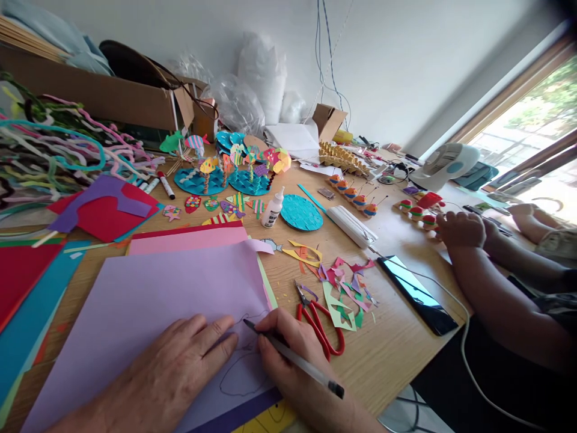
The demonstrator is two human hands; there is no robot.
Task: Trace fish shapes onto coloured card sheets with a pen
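A large sheet of purple paper [171, 282] lies on top of other coloured sheets in front of me. My left hand [180, 361] rests flat on it, fingers stretched out and holding nothing. My right hand [293, 355] pinches a pen [302, 362] with a clear barrel and dark ends, its tip touching the sheet near the right edge. Thin outlines, one of them oval, are drawn there, partly hidden by my hands. Just right of my right hand lie red-handled scissors [321, 325], with coloured paper scraps [347, 288] beyond them.
A white glue bottle [273, 208] stands near a round blue disc [302, 212]. Paper fish on blue bases [202, 180] stand behind. A phone [417, 294] and a white power strip [351, 226] lie to the right, near another person's hands [462, 231]. Pipe cleaners [67, 144] heap at left.
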